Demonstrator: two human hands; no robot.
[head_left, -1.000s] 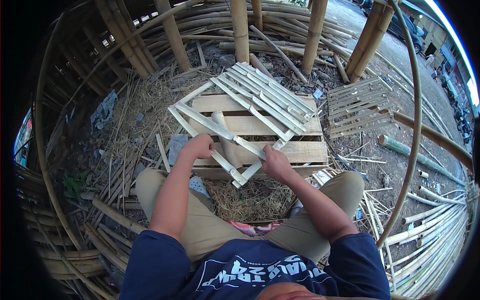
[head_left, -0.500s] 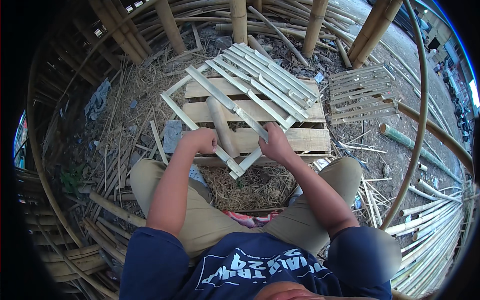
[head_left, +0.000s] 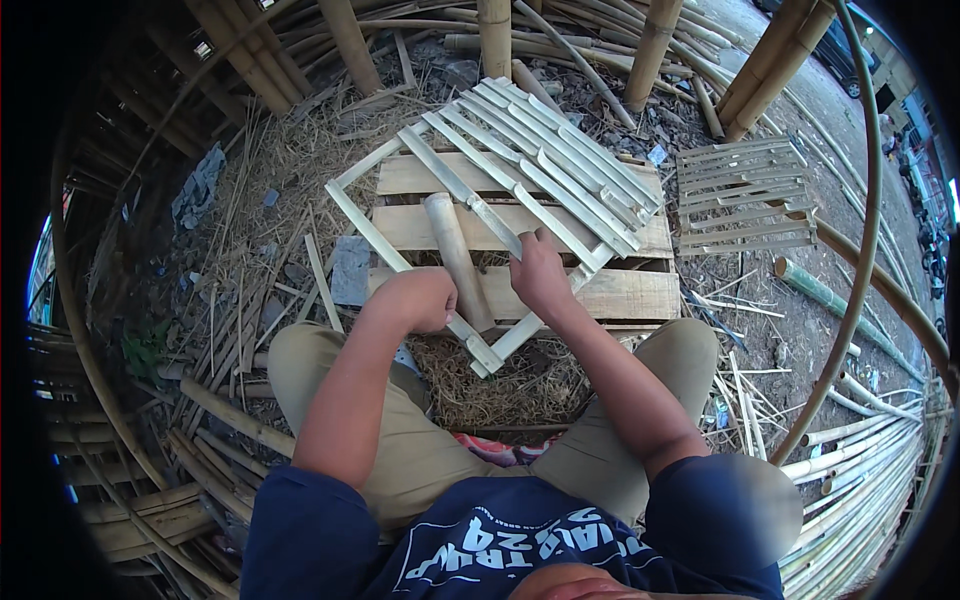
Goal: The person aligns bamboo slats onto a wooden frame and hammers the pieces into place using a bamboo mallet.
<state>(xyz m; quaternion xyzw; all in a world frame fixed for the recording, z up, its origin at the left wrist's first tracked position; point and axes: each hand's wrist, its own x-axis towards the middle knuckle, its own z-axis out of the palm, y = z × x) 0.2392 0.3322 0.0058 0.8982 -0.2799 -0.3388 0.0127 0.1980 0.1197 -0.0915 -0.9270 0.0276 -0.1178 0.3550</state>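
A pale bamboo frame (head_left: 362,228) lies slantwise over a low slatted wooden bench (head_left: 410,228), its near corner jutting past the bench edge toward me. Several split-bamboo slats (head_left: 560,165) run across its far right part. My right hand (head_left: 541,277) is closed around the near end of one more slat (head_left: 455,180), which spans the frame left of the others. My left hand (head_left: 420,299) is closed over the frame's left rail; what its fingers hold, if anything, is hidden. Between my hands a short round wooden piece (head_left: 456,262) lies on the bench under the frame.
A second slatted bamboo panel (head_left: 745,195) lies on the ground at the right. A grey block (head_left: 350,270) sits left of the bench. Bamboo posts (head_left: 655,55) stand behind it, and long poles (head_left: 860,470) are piled at the right. Straw and offcuts litter the ground.
The frame has shifted slightly toward me. The slat in my right hand has moved closer to the other slats, and its near end now sits by the frame's right rail. The view has shifted a little.
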